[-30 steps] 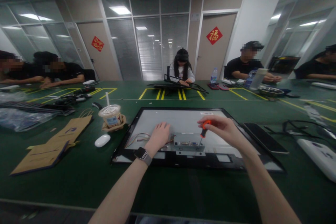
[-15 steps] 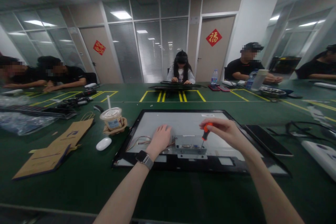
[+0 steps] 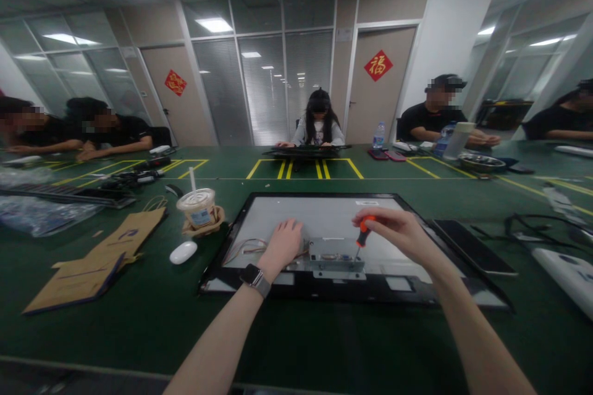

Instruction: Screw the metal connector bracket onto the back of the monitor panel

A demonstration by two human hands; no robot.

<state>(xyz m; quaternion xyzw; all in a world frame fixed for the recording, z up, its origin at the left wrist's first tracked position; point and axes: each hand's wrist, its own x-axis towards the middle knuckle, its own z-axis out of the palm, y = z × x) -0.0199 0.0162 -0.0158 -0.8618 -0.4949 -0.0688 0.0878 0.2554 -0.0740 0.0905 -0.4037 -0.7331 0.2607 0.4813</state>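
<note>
A flat display panel (image 3: 333, 215) with a black frame lies on the green table. Fixed near its front edge is a metal bracket (image 3: 331, 250) with port connectors on its face. My right hand (image 3: 393, 231) is closed around the handle of an orange and black screwdriver (image 3: 364, 233), whose tip points down at the bracket's right end. Whether the tip sits in a screw is too small to tell. My left hand (image 3: 285, 242) rests on the panel just left of the bracket, fingers stretched out. Thin wires (image 3: 245, 245) run beside it on the left.
Left of the panel are a white mouse (image 3: 183, 252), a drink cup (image 3: 198, 207) with a straw and brown paper bags (image 3: 102, 259). A dark phone-like slab (image 3: 477, 247) and a white device (image 3: 567, 274) lie to the right. Across the table a person (image 3: 319, 123) handles another dark panel.
My hands and the screwdriver look almost unchanged. Across the table, the person's hands have moved apart and their dark panel has shifted slightly.
</note>
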